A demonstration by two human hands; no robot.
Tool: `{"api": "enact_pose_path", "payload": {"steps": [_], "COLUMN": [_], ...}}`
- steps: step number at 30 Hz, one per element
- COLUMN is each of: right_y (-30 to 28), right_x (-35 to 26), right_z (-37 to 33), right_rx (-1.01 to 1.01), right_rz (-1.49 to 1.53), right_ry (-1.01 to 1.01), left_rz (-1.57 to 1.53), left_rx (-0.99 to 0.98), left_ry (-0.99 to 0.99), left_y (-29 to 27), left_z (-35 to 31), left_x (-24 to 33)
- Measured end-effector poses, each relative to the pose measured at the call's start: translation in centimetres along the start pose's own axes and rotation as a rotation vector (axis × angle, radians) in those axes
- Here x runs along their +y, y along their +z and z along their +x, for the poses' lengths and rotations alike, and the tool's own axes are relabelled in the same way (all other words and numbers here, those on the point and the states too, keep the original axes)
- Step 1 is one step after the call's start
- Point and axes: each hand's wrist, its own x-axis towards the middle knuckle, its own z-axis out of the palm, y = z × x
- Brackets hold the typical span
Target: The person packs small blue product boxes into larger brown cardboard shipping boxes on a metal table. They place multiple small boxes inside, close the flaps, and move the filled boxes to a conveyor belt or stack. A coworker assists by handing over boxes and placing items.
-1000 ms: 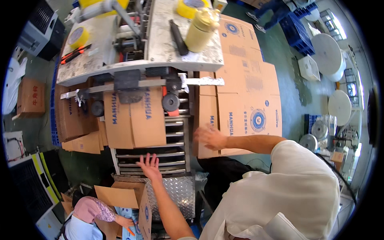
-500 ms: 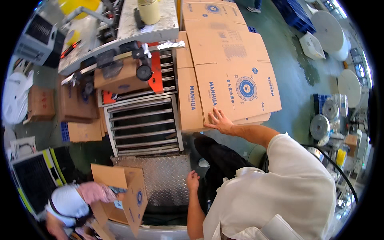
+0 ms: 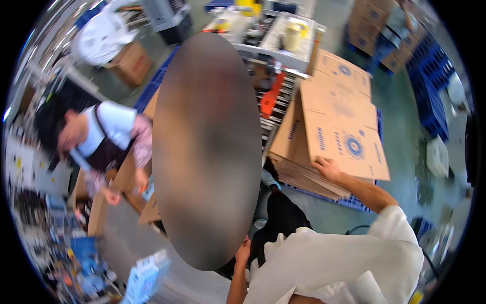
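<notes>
We have our right hand (image 3: 328,169) at the near left corner of the top flattened carton (image 3: 344,119), its grip closed over the cardboard with the fingers bent at the edge; we cannot make out the thumb. That carton lies printed face up and askew on a stack of flattened cartons (image 3: 306,181), leaving a strip of the one beneath showing along its left side, while its near right corner juts past the stack. The stack rests on a blue pallet (image 3: 360,203), whose near edge shows below the cardboard. Our left hand (image 3: 244,252) hangs low, well apart from the stack, fingers curled; a grey blurred oval (image 3: 207,152) covers part of it, so we cannot tell whether its grip holds anything. Beyond the pallet's left side we see a roller conveyor (image 3: 284,99) with an orange-red part (image 3: 272,96), and past it a table (image 3: 302,62) bearing a cream bottle (image 3: 292,39) near its right edge. On our left a co-worker (image 3: 114,129) in an apron bends over an open carton (image 3: 97,215); nearer us is a blurred light-blue package (image 3: 144,278).
</notes>
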Motion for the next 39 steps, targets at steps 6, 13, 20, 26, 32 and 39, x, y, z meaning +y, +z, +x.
{"api": "enact_pose_path", "payload": {"steps": [6,13,20,26,32,39], "right_y": [-22.3,-36.3,-40.2,-30.9,-9.4,-3.4], "right_x": [-15.3,-26.7,-24.8,-21.9,-26.9,-25.4], "right_z": [-1.1,3.6,14.2,27.4,30.9,32.1], "right_rx": [0.148,0.307,0.324,0.12,-0.344,-0.247], "right_rz": [-0.094,0.158,0.583,1.224,1.448,1.706], "right_ry": [-0.793,-1.456,-1.666,-0.812,0.268,-0.1], "left_rz": [0.15,0.838,0.415,0.558,0.592,-0.048], "left_rx": [0.194,0.615,0.863,1.129,0.66,0.705], "left_ry": [0.304,0.564,0.525,0.507,0.146,-0.014], "left_y": [-0.4,-8.2,-10.0,-7.9,0.5,-1.9], "left_z": [-1.0,-4.5,-12.8,-18.1,-12.2,-12.2], "left_x": [13.1,26.8,22.7,27.7,26.7,25.3]}}
